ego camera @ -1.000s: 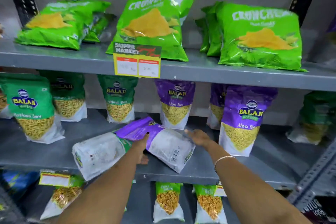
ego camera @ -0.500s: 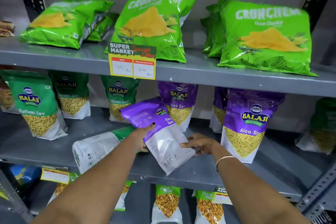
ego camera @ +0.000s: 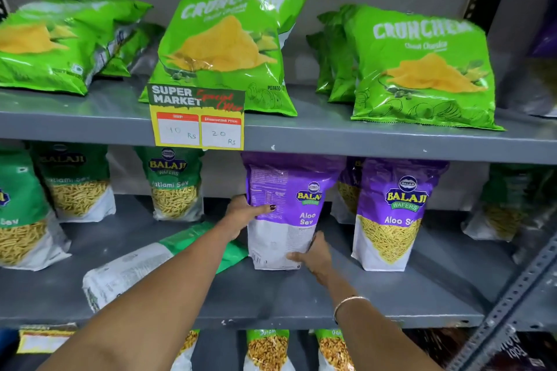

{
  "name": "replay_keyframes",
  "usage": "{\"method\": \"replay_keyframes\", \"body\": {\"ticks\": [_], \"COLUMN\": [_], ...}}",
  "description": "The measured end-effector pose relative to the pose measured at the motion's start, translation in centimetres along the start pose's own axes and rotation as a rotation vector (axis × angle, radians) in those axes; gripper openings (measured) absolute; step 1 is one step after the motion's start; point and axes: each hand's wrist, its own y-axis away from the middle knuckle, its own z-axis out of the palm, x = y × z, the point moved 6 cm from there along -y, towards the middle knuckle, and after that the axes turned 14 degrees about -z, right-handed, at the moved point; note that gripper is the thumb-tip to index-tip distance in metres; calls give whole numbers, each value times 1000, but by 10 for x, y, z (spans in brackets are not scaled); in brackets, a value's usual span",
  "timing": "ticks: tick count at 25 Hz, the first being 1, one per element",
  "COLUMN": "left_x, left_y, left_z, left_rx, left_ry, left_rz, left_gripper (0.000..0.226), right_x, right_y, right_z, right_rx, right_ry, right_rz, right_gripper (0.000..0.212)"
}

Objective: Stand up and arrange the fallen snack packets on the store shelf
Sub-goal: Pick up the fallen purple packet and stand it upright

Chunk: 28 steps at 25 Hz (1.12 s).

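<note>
A purple Aloo Sev packet (ego camera: pixel 284 208) stands upright on the middle shelf (ego camera: pixel 271 298), turned partly sideways. My left hand (ego camera: pixel 245 212) grips its left edge, thumb across the printed side. My right hand (ego camera: pixel 313 256) holds its lower right corner at the base. To the left, a green Ratlami Sev packet (ego camera: pixel 144 262) lies flat on its face, partly hidden under my left forearm. Another purple Aloo Sev packet (ego camera: pixel 391 214) stands upright to the right, apart from the held one.
Green Ratlami Sev packets (ego camera: pixel 174 184) stand along the back left of the middle shelf. Green Crunchem chip bags (ego camera: pixel 229 45) lean on the top shelf behind a price tag (ego camera: pixel 197 117). More packets (ego camera: pixel 266 349) sit on the shelf below. A slotted upright (ego camera: pixel 512 295) rises at right.
The purple packet went from lying flat, to lifted and tilted, to standing upright on the shelf. Both hands moved up and back with it. The fallen green packet stayed put.
</note>
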Motion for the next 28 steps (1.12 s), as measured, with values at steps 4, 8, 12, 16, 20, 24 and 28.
{"method": "replay_keyframes", "body": {"ticks": [4,8,12,16,20,24,28], "left_x": [-19,-23,-23,-15,-7,-6,0], "left_y": [-5,4,15,27,36,47,54], "left_z": [-6,-8,-4,5,25,46,36], "left_rx": [40,99,170,184,101,-153,-438], "left_ry": [-4,-28,-103,-219,-301,-227,-311], "left_rz": [-18,-62,-121,-134,-136,-244,-389], "left_gripper": [35,48,45,47,56,49,54], "right_x": [6,-1,-8,-7,-19,-20,-15], "right_y": [2,8,12,25,34,33,27], "right_z": [8,5,10,28,42,44,37], "right_rx": [38,55,25,-118,-93,72,30], "right_ry": [48,200,243,175,196,89,69], "right_rz": [-16,31,20,9,-2,1,-53], "right_gripper": [64,72,48,73,131,109,72]}}
